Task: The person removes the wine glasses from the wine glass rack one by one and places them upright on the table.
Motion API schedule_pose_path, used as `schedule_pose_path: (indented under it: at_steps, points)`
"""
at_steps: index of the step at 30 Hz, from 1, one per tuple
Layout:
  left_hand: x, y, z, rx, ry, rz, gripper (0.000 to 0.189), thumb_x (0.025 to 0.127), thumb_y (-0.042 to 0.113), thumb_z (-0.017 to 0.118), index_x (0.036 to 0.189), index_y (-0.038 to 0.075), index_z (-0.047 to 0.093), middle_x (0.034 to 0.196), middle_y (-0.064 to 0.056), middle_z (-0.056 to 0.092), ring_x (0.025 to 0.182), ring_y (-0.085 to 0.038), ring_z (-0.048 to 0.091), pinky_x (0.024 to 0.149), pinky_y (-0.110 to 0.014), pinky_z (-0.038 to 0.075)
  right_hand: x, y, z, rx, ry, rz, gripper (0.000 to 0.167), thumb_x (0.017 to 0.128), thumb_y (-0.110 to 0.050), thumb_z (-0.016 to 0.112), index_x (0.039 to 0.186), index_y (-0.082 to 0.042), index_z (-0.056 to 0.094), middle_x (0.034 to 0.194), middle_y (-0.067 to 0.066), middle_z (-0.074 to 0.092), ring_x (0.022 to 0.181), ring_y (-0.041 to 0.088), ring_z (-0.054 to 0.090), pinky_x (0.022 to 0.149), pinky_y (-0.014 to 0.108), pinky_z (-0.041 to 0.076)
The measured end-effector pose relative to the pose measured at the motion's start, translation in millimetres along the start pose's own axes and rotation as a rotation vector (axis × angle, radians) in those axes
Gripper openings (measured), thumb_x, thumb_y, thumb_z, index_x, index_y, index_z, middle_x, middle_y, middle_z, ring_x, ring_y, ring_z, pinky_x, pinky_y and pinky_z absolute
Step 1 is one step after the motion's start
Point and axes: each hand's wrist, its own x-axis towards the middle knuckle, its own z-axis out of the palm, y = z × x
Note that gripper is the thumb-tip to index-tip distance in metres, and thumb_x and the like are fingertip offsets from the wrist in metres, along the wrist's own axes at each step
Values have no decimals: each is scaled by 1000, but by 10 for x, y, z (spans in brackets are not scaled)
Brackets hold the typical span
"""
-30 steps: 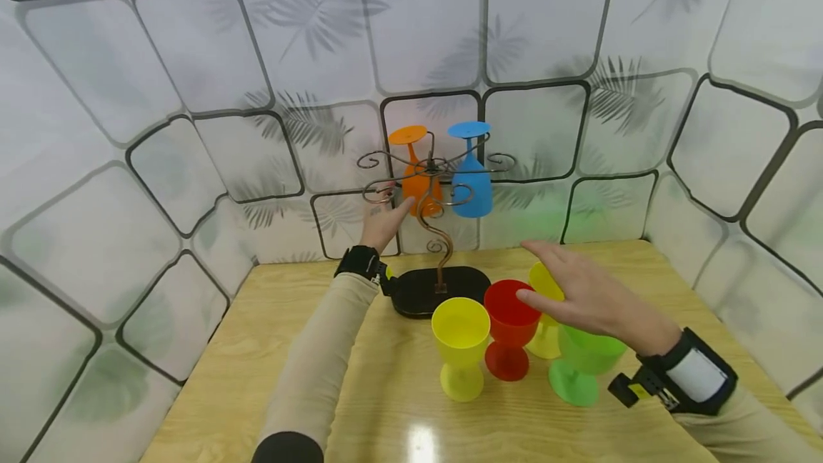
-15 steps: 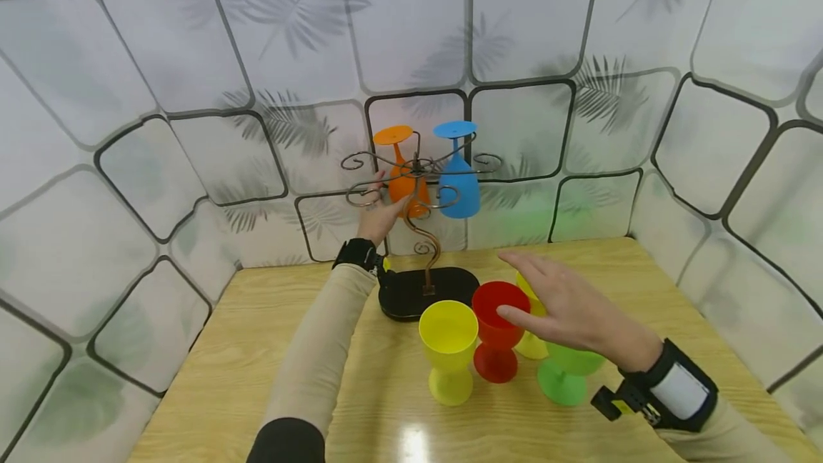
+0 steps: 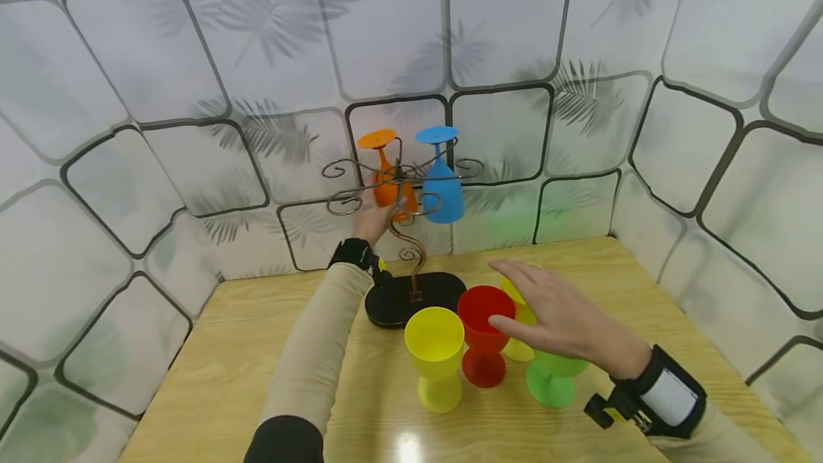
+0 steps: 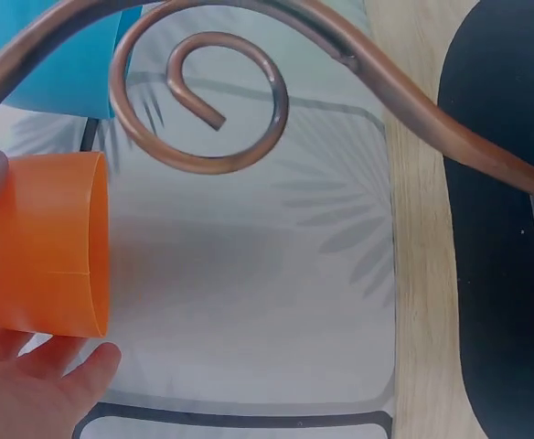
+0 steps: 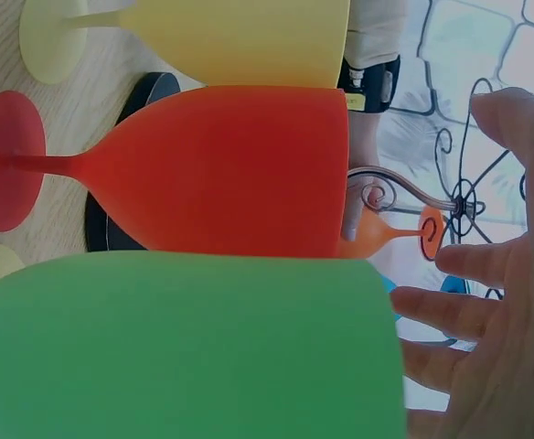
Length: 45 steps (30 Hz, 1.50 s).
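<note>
In the head view there are six goblets. Two are upside down at a scrolled wire rack (image 3: 422, 252): an orange goblet (image 3: 384, 191) in the left hand (image 3: 371, 221), and a blue goblet (image 3: 444, 195) just to that hand's right. Four stand mouth up on the bench (image 3: 251, 356) about the right hand (image 3: 556, 309): a red goblet (image 3: 484, 363) by its thumb, a yellow goblet (image 3: 439, 391) farther left, a second yellow goblet (image 3: 519, 349) partly hidden behind it and a green goblet (image 3: 549, 384) below its palm. The inside of the nearer yellow goblet shows only its own yellow wall. The rack's black base (image 3: 388, 309) lies below the left hand.

In the left wrist view, the left hand grips the orange bowl, thumb on one side, fingers on the other; the blue bowl is near the thumb.

In the right wrist view, the right hand is spread, fingers extended, beside the green rim; whether they touch I cannot tell.
</note>
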Motion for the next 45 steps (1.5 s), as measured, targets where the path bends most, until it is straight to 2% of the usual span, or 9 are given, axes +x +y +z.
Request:
schedule_pose_path:
  at_steps: [8, 11, 15, 22, 27, 32, 39, 41, 45]
  points:
    - [36, 48, -38, -25, -27, 50, 90, 95, 33, 74, 165, 22, 18, 165, -16, 30, 149, -36, 36, 118, -50, 38, -29, 4, 1, 5, 13, 4, 73, 95, -52, 65, 152, -10, 46, 150, 11, 54, 132, 35, 55, 106, 63, 46]
    - [43, 62, -61, -49, -45, 68, 90, 95, 28, 75, 165, 23, 18, 166, -15, 29, 150, -36, 35, 117, -51, 38, -32, 3, 7, 9, 12, 3, 73, 95, -52, 65, 152, -11, 45, 150, 10, 54, 132, 35, 56, 105, 62, 46]
    - [46, 66, -72, -29, -58, 69, 89, 95, 27, 75, 165, 25, 20, 166, -14, 29, 148, -37, 36, 116, -52, 39, -37, 7, 22, 19, 10, 8, 73, 95, -52, 65, 153, -11, 45, 150, 10, 54, 132, 35, 56, 105, 62, 46]
    - [39, 80, -48, -2, -81, 88, 86, 94, 27, 76, 163, 23, 26, 154, -18, 46, 136, -36, 52, 108, -48, 48, -62, 14, 0, 46, 7, 21, 74, 96, -49, 65, 153, -9, 43, 151, 12, 53, 133, 36, 55, 106, 63, 46]
    - [40, 115, -45, -1, -91, 126, 88, 93, 26, 77, 163, 20, 24, 152, -19, 48, 135, -35, 52, 108, -47, 48, -55, 22, -82, 79, 26, 19, 73, 96, -45, 67, 154, -8, 41, 152, 13, 52, 134, 37, 53, 107, 62, 45]
    - [32, 137, -61, -11, -93, 104, 90, 92, 25, 79, 163, 20, 25, 150, -18, 51, 134, -35, 53, 109, -47, 47, -65, 15, -98, 85, 25, 17, 72, 97, -45, 66, 155, -10, 41, 153, 12, 51, 136, 36, 52, 107, 64, 45]
    - [2, 167, -90, 79, -106, 89, 83, 94, 30, 76, 161, 11, 32, 149, -20, 51, 134, -35, 53, 106, -48, 48, -88, -7, -72, 83, 30, 24, 71, 96, -46, 66, 154, -12, 42, 151, 11, 53, 133, 36, 54, 105, 65, 45]
    - [-2, 165, -94, 56, -117, 93, 82, 94, 28, 76, 161, 9, 31, 150, -21, 49, 134, -36, 52, 104, -50, 49, -92, -11, -70, 85, 34, 25, 71, 96, -46, 67, 154, -13, 41, 151, 11, 53, 132, 36, 55, 104, 65, 46]
    - [-32, 155, -111, 12, -130, 60, 87, 95, 22, 74, 164, 12, 21, 156, -24, 38, 139, -40, 46, 106, -53, 47, -102, -19, -65, 93, 40, 25, 71, 96, -45, 67, 154, -13, 41, 150, 10, 54, 131, 35, 56, 104, 65, 46]
